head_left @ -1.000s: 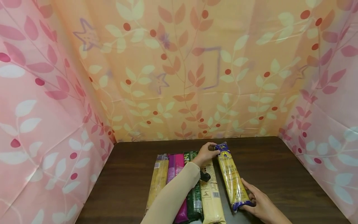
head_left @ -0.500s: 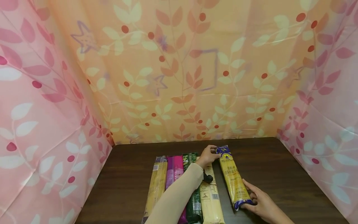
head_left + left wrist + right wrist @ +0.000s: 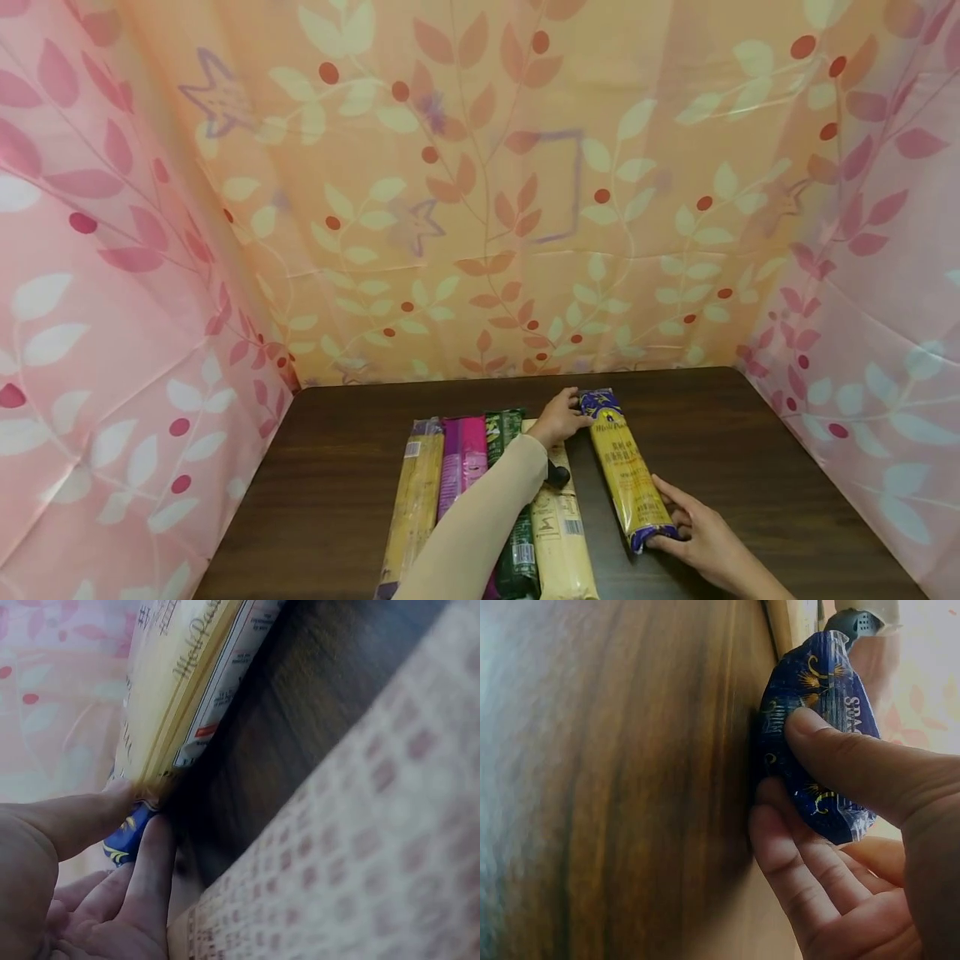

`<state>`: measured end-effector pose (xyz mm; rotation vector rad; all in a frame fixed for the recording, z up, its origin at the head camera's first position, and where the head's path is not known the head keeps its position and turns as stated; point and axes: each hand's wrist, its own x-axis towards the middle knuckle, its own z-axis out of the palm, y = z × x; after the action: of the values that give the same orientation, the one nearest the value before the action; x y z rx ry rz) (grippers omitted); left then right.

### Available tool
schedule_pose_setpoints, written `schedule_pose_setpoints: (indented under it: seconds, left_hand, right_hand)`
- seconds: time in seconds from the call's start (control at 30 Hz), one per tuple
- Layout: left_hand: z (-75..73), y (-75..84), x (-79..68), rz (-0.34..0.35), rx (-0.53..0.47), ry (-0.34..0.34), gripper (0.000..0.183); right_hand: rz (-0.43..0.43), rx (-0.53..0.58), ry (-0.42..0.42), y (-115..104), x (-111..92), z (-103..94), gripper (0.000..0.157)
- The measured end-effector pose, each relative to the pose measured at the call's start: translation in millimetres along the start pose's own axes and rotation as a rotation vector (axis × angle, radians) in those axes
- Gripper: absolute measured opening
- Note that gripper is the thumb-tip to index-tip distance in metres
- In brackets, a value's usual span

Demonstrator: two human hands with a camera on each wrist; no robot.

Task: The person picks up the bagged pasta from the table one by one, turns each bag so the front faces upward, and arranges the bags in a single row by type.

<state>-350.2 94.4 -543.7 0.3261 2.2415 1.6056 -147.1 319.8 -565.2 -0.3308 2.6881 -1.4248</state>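
A long yellow spaghetti packet [image 3: 626, 471] with blue ends lies tilted on the right of the other packets in the head view. At its far end my left hand [image 3: 558, 419] pinches the blue wrapper; in the left wrist view, that hand's thumb [image 3: 82, 817] and a finger meet there. My right hand [image 3: 705, 537] holds the near end. The right wrist view shows its thumb [image 3: 847, 754] on the blue end face and fingers curled at the side. A pale yellow packet [image 3: 562, 537] lies just left of it, partly under my left wrist.
A dark green packet [image 3: 517, 554], a pink and purple packet [image 3: 463, 458] and a clear-wrapped pasta packet [image 3: 416, 500] lie in a row, partly behind my left sleeve [image 3: 480, 517]. The brown table [image 3: 315, 475] meets patterned curtains [image 3: 465, 208] at the back and sides.
Both hands keep hold of the spaghetti packet, which has barely moved. The whole head view has shifted slightly.
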Motion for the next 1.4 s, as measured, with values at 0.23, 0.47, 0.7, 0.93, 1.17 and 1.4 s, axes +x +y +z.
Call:
schedule_pose_setpoints:
  seconds: [0.23,0.47,0.7,0.93,1.17,1.4]
  left_hand:
    - [-5.6,4.7,-9.6,-0.01,0.0,-0.041,0.077]
    - [-22.0,5.7,-16.8,0.048,0.036,-0.118,0.065]
    - [-47.6,8.0,-26.8,0.154,0.319,-0.142,0.049]
    - [-65.5,7.7,-38.5,0.191,0.606,-0.1,0.046]
    - [-77.1,2.5,-45.1,0.231,0.798,-0.095,0.048]
    - [-77.6,-0.8,-55.3,0.182,0.888,-0.155,0.064]
  right_hand:
    - [-0.05,-0.035,0.037,3.0,-2.7,5.5,0.098]
    - [-0.108,-0.136,0.082,2.3,-2.8,6.0,0.097]
    - [-0.117,-0.263,0.07,-5.1,-4.8,5.7,0.102]
    - [-0.141,-0.374,0.107,-24.1,-7.5,10.2,0.098]
    - [-0.245,-0.372,0.089,-43.7,-5.9,26.5,0.089]
    - [-0.262,-0.353,-0.04,-58.3,-3.4,43.0,0.089]
